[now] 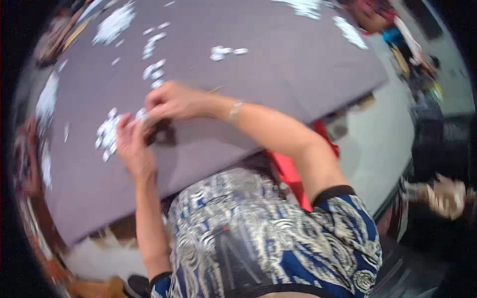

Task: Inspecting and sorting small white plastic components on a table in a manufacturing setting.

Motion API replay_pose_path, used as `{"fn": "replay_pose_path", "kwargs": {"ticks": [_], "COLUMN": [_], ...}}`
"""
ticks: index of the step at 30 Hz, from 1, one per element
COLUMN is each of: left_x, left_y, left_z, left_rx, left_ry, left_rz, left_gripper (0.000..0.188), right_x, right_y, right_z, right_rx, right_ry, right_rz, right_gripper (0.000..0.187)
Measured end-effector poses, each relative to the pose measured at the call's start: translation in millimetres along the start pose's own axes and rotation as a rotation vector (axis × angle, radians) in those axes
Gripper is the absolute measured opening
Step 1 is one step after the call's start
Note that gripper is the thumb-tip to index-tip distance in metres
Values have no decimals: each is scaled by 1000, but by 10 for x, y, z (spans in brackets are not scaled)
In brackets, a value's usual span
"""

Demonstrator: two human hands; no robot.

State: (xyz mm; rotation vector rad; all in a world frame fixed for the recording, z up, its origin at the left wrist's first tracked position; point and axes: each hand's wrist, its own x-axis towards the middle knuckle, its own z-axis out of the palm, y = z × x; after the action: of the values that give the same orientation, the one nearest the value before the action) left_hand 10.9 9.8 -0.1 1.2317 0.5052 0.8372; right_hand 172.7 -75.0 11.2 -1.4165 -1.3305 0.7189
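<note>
My two hands meet over the grey tabletop, left of the middle. My left hand (134, 149) is raised beside a loose pile of small white pieces (107, 135), its fingers bent together. From the right my right hand (176, 103) reaches across, fingertips pinched. A small white piece (141, 114) shows between the fingertips of both hands; blur hides its exact kind. Just beyond my right hand lies a short trail of similar white pieces (153, 72).
The grey table (238, 82) carries more white heaps: one at the far left (114, 24), one along the left edge (47, 102), others at the far right (350, 32). A small cluster (221, 52) lies mid-table. Other people sit around the edges. Something red (290, 174) hangs by my right elbow.
</note>
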Motion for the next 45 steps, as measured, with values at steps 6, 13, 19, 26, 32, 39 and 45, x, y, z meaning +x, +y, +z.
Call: {"fn": "replay_pose_path", "kwargs": {"ticks": [6,13,19,26,32,39,45], "left_x": [-5,17,25,24,38,48,51], "left_y": [26,23,0,6,-6,-11,-11], "left_z": [-15,-25,-35,-42,-64,-56,-57], "left_rx": [-41,-79,-68,-84,-102,-135,-122], "left_ry": [73,123,106,110,153,186,173], "left_rz": [43,44,63,76,124,141,161], "left_gripper": [32,30,30,29,30,27,26], "right_x": [71,76,34,40,80,125,134], "right_y": [-30,115,125,67,35,10,-25], "right_z": [-274,-756,-781,-465,-179,61,136], "right_rx": [138,-217,-447,-497,-584,-640,-778], "right_ry": [380,390,207,160,123,110,22], "right_rz": [103,77,139,28,-151,-320,-317], "right_gripper": [11,12,15,13,10,14,16]}}
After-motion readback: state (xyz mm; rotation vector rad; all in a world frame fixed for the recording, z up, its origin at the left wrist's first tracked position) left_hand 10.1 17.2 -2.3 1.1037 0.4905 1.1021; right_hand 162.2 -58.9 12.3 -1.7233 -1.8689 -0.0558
